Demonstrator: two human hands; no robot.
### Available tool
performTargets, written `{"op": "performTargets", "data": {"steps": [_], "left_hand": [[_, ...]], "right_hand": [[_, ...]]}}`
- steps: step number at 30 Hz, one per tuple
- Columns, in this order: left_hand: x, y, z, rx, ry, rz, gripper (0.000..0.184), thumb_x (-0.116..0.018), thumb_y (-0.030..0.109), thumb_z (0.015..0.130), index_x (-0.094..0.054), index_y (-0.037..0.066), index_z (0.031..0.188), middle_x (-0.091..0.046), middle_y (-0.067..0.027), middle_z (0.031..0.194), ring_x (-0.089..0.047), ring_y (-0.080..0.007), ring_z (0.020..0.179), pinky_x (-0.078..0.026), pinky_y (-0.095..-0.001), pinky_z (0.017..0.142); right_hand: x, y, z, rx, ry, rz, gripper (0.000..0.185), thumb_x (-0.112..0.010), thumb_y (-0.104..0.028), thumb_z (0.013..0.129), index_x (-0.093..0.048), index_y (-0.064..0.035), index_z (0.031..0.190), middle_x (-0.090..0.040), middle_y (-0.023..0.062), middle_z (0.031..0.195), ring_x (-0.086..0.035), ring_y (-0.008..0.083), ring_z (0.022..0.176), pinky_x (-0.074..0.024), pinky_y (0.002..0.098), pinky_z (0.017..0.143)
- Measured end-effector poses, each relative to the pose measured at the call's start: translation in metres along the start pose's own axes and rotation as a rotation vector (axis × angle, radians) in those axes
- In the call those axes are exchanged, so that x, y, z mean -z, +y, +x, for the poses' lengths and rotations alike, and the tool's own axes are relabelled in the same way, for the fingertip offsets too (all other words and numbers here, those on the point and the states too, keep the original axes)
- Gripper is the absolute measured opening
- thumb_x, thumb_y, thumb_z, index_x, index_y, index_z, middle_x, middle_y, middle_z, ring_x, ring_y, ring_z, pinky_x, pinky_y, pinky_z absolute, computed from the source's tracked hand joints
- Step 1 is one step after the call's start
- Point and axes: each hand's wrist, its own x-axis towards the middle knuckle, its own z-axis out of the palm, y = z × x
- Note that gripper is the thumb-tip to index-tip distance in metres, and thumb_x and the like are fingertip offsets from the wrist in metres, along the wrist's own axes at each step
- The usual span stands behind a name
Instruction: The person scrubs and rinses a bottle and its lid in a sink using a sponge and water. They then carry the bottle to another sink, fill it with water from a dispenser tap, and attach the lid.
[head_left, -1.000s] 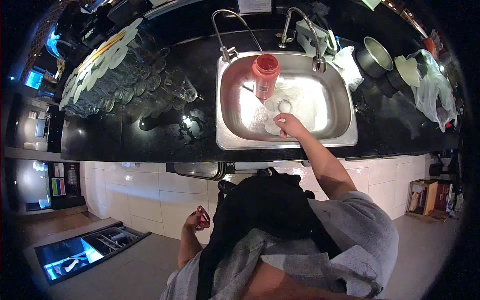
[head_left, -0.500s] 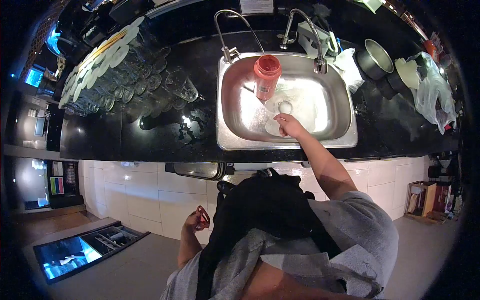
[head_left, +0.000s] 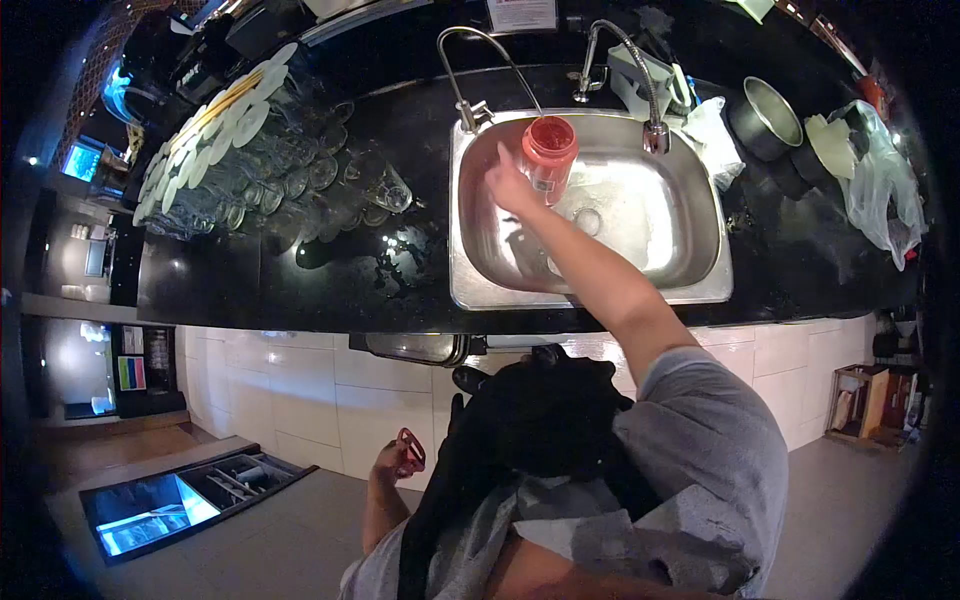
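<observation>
My right hand [head_left: 511, 185] reaches over the sink [head_left: 685, 225] to the left side of a red wide-mouthed jar [head_left: 551, 142]. A finger points up toward the faucet; the other fingers are partly hidden, and I cannot tell whether the hand touches the jar. The jar stands tilted in the sink with its mouth uncovered, under the tip of a thin curved faucet [head_left: 486, 31]. Down at my left side, away from the counter, my left hand [head_left: 387, 463] is closed on a red lid with a loop handle [head_left: 411, 452].
Upturned glasses [head_left: 270, 190] and a row of white discs [head_left: 215, 135] crowd the counter's left. A spring-necked faucet [head_left: 655, 136] hangs over the sink's right. Metal pots [head_left: 770, 115], a white cloth [head_left: 715, 145] and a plastic bag [head_left: 880, 190] lie right of it.
My right hand has moved from above the sink drain up and left to the jar's left side. My left hand still holds the red lid. The view has shifted slightly.
</observation>
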Motion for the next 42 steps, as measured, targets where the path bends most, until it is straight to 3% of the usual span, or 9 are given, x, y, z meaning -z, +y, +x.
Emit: {"op": "performTargets", "data": {"steps": [2,4,13,16,18,20,29,36,42], "left_hand": [[-0.001,0.002,-0.013,-0.05,-0.028,0.019,0.047,-0.066,0.052,0.089,-0.054,0.009,0.105,-0.063,-0.0071,0.069,-0.058,-0.0177,0.047,-0.039,-0.0266,0.037],[-0.008,-0.002,-0.023,-0.078,-0.012,-0.046,0.044,-0.064,0.049,0.091,-0.054,0.008,0.105,-0.064,-0.0094,0.07,-0.058,-0.0184,0.046,-0.039,-0.0262,0.037],[-0.001,-0.045,-0.014,-0.157,-0.005,0.039,0.04,-0.067,0.043,0.091,-0.055,0.007,0.105,-0.064,-0.0071,0.071,-0.06,-0.0174,0.052,-0.042,-0.0286,0.043],[0.014,-0.049,-0.007,-0.229,-0.072,0.217,0.04,-0.068,0.043,0.09,-0.054,0.009,0.106,-0.063,-0.006,0.07,-0.057,-0.0162,0.05,-0.039,-0.0272,0.041],[0.018,-0.042,-0.013,-0.202,-0.079,0.314,0.04,-0.068,0.043,0.09,-0.054,0.009,0.106,-0.063,-0.0061,0.069,-0.057,-0.016,0.049,-0.038,-0.0266,0.04],[0.006,-0.022,-0.023,-0.032,-0.015,-0.167,0.041,-0.068,0.041,0.091,-0.053,0.006,0.105,-0.063,-0.0085,0.069,-0.055,-0.0163,0.046,-0.036,-0.0253,0.037],[0.011,0.019,-0.027,-0.194,-0.029,-0.062,0.045,-0.068,0.043,0.09,-0.053,0.003,0.103,-0.064,-0.0134,0.068,-0.054,-0.017,0.042,-0.035,-0.0252,0.035],[0.05,-0.004,0.011,-0.269,-0.254,0.188,0.052,-0.07,0.051,0.087,-0.054,0.006,0.108,-0.065,-0.0108,0.07,-0.059,-0.0167,0.047,-0.038,-0.0262,0.036],[0.041,-0.01,-0.004,-0.099,0.054,-0.148,0.043,-0.067,0.047,0.091,-0.055,0.008,0.104,-0.065,-0.0074,0.066,-0.054,-0.0138,0.043,-0.033,-0.0248,0.034]], "right_hand": [[-0.014,-0.016,0.031,0.054,0.108,-0.045,0.076,-0.051,-0.012,0.089,-0.016,-0.0029,0.155,-0.064,0.02,0.115,-0.065,0.0313,0.103,-0.0513,0.0431,0.09],[0.01,-0.076,0.043,-0.28,0.137,-0.207,0.079,-0.055,-0.018,0.09,-0.014,0.0,0.155,-0.035,0.0222,0.15,-0.049,0.0432,0.128,-0.0438,0.0478,0.105],[-0.013,-0.065,0.049,-0.529,-0.055,-0.303,0.08,-0.057,-0.017,0.087,-0.015,0.0001,0.154,-0.018,0.0202,0.159,-0.04,0.0417,0.137,-0.0383,0.0492,0.111],[-0.026,-0.073,0.046,-0.321,0.273,-0.24,0.081,-0.055,-0.015,0.086,-0.014,0.0006,0.154,-0.017,0.0186,0.161,-0.037,0.0399,0.138,-0.0349,0.0438,0.114],[-0.026,-0.074,0.052,-0.303,0.268,-0.263,0.08,-0.054,-0.014,0.087,-0.014,-0.0006,0.155,-0.015,0.0156,0.163,-0.034,0.041,0.14,-0.0345,0.0498,0.113],[-0.023,-0.075,0.052,-0.298,0.284,-0.266,0.077,-0.052,-0.015,0.088,-0.015,-0.003,0.155,-0.014,0.0135,0.163,-0.032,0.0422,0.141,-0.0333,0.0533,0.113],[-0.01,-0.083,0.054,-0.258,0.104,-0.526,0.075,-0.052,-0.017,0.09,-0.018,-0.0073,0.156,-0.009,0.0076,0.166,-0.031,0.0401,0.144,-0.0332,0.0658,0.108],[-0.025,-0.048,0.091,-0.248,0.256,-0.201,0.073,-0.06,-0.012,0.083,-0.031,-0.0044,0.151,-0.028,0.018,0.158,-0.041,0.0383,0.138,-0.0384,0.0469,0.112],[-0.003,-0.096,0.065,-0.402,0.381,0.48,0.068,-0.059,-0.008,0.081,-0.04,0.0038,0.146,-0.061,0.0228,0.124,-0.061,0.0271,0.113,-0.0467,0.0331,0.093]]}}
